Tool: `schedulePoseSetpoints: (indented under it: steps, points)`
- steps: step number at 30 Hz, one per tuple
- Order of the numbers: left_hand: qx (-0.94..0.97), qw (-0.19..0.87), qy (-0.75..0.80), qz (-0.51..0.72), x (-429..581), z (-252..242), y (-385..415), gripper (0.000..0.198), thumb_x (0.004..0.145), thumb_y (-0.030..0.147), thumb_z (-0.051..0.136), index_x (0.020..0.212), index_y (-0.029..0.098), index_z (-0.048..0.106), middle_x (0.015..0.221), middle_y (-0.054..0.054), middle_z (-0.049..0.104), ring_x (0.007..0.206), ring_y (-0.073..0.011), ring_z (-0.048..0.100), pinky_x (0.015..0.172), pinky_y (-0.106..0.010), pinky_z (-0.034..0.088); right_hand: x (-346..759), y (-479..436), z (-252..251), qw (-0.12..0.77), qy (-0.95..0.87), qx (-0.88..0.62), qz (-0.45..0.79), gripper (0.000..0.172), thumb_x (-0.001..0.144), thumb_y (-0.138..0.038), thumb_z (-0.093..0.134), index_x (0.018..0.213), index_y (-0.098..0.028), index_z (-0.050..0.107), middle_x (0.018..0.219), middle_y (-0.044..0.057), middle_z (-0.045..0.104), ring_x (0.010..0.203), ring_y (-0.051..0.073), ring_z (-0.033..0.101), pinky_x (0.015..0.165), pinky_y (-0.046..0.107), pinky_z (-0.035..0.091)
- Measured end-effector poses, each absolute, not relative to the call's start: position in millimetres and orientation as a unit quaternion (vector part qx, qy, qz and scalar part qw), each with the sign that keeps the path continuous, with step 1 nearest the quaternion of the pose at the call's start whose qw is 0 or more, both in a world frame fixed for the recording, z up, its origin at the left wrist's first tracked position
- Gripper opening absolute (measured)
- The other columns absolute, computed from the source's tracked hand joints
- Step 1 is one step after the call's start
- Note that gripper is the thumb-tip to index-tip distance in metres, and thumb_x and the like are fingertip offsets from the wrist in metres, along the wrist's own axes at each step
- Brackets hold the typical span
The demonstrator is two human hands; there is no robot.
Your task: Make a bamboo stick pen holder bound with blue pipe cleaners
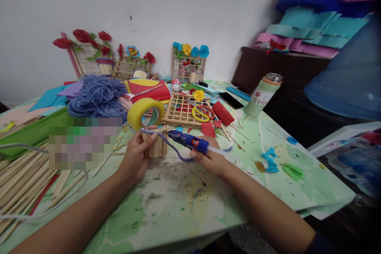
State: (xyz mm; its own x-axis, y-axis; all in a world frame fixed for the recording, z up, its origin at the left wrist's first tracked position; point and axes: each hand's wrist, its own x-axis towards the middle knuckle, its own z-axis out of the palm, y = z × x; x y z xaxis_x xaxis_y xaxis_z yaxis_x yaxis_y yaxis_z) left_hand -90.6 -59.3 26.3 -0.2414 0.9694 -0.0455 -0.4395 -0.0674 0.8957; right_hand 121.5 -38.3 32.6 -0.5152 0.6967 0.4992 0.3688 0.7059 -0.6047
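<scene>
My left hand [137, 154] is closed around a small round holder of wooden sticks [157, 146], with the thumb near its rim. A blue-purple yarn strand [178, 154] lies along the rim and hangs in a loop to the right. My right hand [210, 158] grips a blue glue gun [189, 141], its nozzle pointing left at the rim of the holder. A clear glue stick [222, 151] sticks out of the gun's back end. Just behind the holder stands a roll of yellow tape [145, 113].
Blue yarn [97, 95] and loose sticks [24, 182] lie left. Beyond my hands are a stick lattice [178, 111], yellow-handled scissors [200, 114], a phone [231, 100] and a green bottle [262, 96]. Flower-decorated frames lean on the wall. Paper scraps [270, 160] lie right.
</scene>
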Motion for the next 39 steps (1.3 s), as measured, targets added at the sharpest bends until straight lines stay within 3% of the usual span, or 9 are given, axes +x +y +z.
schedulePoseSetpoints:
  steps: [5,10,19,24,31,35,39]
  points:
    - [0.303,0.524,0.425,0.673,-90.3,26.3,-58.1,0.036,0.058,0.03,0.081,0.09,0.023,0.066,0.093,-0.001,0.068,0.084,-0.0198,0.063,0.063,-0.024,0.051,123.6,-33.9,25.5,0.379,-0.834,-0.335,0.219,0.051,0.085,-0.063,0.039,0.061,-0.019,0.046,0.056,0.0,0.046,0.052,0.012,0.039,0.051,0.026,0.027]
    - [0.3,0.536,0.424,0.665,-92.0,25.3,-57.9,0.036,0.058,0.031,0.081,0.09,0.022,0.066,0.092,0.0,0.068,0.08,-0.0175,0.062,0.064,-0.024,0.051,124.3,-32.0,23.3,0.385,-0.835,-0.33,0.215,0.049,0.085,-0.061,0.04,0.06,-0.019,0.045,0.056,-0.001,0.045,0.051,0.011,0.039,0.051,0.026,0.026]
    - [0.298,0.525,0.438,0.666,-94.4,27.9,-58.4,0.035,0.057,0.037,0.079,0.088,0.024,0.069,0.094,-0.003,0.069,0.086,-0.0237,0.062,0.063,-0.028,0.052,124.6,-30.7,25.5,0.387,-0.834,-0.334,0.206,0.048,0.086,-0.061,0.039,0.061,-0.02,0.045,0.057,0.0,0.047,0.051,0.013,0.041,0.049,0.026,0.027]
    - [0.292,0.551,0.427,0.655,-95.7,28.5,-59.2,0.034,0.06,0.037,0.077,0.09,0.023,0.068,0.093,-0.002,0.069,0.081,-0.021,0.062,0.061,-0.027,0.051,128.0,-23.2,31.6,0.349,-0.811,-0.449,0.141,0.044,0.086,-0.057,0.043,0.065,-0.02,0.051,0.058,0.001,0.053,0.052,0.013,0.045,0.05,0.025,0.029]
    - [0.286,0.567,0.432,0.64,-93.1,26.5,-60.1,0.032,0.058,0.035,0.079,0.086,0.024,0.07,0.092,-0.002,0.068,0.076,-0.0195,0.06,0.058,-0.027,0.051,160.3,21.2,28.6,0.208,-0.732,-0.645,-0.068,0.026,0.079,-0.037,0.056,0.086,-0.012,0.062,0.088,0.017,0.065,0.084,0.027,0.058,0.072,0.035,0.04]
    - [0.299,0.559,0.453,0.627,-89.2,29.5,-62.3,0.034,0.054,0.038,0.08,0.084,0.024,0.069,0.089,-0.003,0.067,0.074,-0.0199,0.059,0.057,-0.028,0.051,178.7,38.7,17.3,0.171,-0.697,-0.694,-0.054,0.028,0.075,-0.035,0.058,0.089,-0.011,0.062,0.092,0.018,0.064,0.088,0.029,0.058,0.075,0.037,0.042]
    - [0.287,0.553,0.464,0.63,-86.9,32.9,-63.1,0.032,0.051,0.037,0.081,0.077,0.024,0.066,0.087,-0.003,0.068,0.073,-0.0208,0.06,0.059,-0.03,0.052,179.0,38.5,18.5,0.189,-0.676,-0.712,-0.028,0.036,0.071,-0.037,0.06,0.096,-0.011,0.061,0.101,0.018,0.062,0.097,0.031,0.055,0.082,0.041,0.042]
